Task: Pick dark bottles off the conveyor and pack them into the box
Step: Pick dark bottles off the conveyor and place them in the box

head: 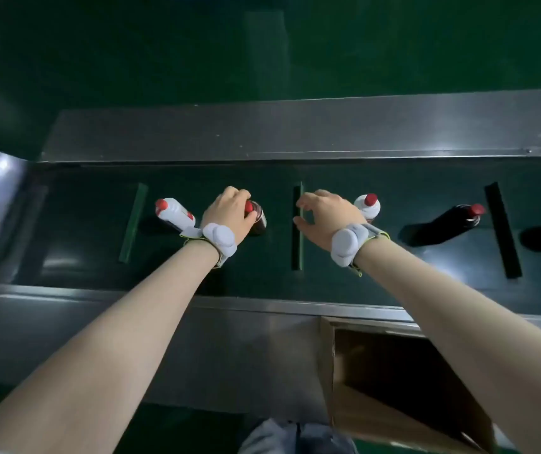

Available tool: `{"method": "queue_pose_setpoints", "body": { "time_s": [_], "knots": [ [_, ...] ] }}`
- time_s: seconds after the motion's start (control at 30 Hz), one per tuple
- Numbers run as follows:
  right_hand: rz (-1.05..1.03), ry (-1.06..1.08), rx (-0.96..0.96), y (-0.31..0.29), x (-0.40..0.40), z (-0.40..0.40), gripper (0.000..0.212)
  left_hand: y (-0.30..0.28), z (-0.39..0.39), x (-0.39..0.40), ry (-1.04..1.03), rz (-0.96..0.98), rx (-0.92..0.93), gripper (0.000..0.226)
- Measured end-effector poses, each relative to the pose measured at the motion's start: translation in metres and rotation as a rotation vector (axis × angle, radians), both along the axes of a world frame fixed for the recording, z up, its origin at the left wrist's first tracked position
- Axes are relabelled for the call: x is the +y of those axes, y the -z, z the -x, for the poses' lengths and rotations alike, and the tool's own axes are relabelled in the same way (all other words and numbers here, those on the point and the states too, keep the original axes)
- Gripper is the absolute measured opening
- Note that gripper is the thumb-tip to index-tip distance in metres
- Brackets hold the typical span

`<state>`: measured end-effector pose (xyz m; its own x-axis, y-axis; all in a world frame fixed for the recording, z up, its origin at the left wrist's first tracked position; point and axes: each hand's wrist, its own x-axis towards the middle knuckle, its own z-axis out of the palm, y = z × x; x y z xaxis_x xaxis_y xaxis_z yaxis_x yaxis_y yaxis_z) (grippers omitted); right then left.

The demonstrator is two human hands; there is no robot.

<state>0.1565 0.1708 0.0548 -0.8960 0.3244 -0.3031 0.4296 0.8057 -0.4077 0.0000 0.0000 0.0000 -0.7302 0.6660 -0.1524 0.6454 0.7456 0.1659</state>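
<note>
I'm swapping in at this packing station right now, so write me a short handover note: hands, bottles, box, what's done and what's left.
Left hand: closed around the top of a dark bottle standing on the conveyor, not yet lifted.
Right hand: open and empty above the belt, beside a white bottle.
Also on the belt: another white bottle left of the left hand, and a second dark bottle to the right; a further bottle at the right edge is cut off.
Box: open below the conveyor; no bottles visible in the part that shows.
Left: box the gripped bottle, then fetch the second dark one.

Both arms reach forward; left hand (230,213) curled closed, right hand (323,214) spread open.
</note>
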Motion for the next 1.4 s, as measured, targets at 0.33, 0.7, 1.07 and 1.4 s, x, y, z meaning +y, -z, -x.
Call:
{"method": "queue_pose_setpoints", "body": {
  "time_s": [0.33, 0.7, 1.07, 1.4],
  "knots": [
    [0.022, 0.092, -0.114, 0.08, 0.0, 0.03, 0.037, 0.137, 0.077, 0.027, -0.114, 0.243, -0.093, 0.039],
    [0.051, 0.165, -0.145, 0.078, -0.007, 0.027, 0.03, 0.148, 0.091, 0.026, 0.072, 0.246, -0.049, 0.037],
    [-0.067, 0.2, -0.045, -0.027, -0.011, 0.012, 0.026, -0.019, 0.017, 0.001, 0.341, -0.004, 0.203, 0.037],
    [-0.171, 0.145, 0.068, -0.124, -0.02, -0.085, 0.029, -0.161, -0.133, -0.014, 0.483, -0.12, 0.275, 0.037]
  ]
}}
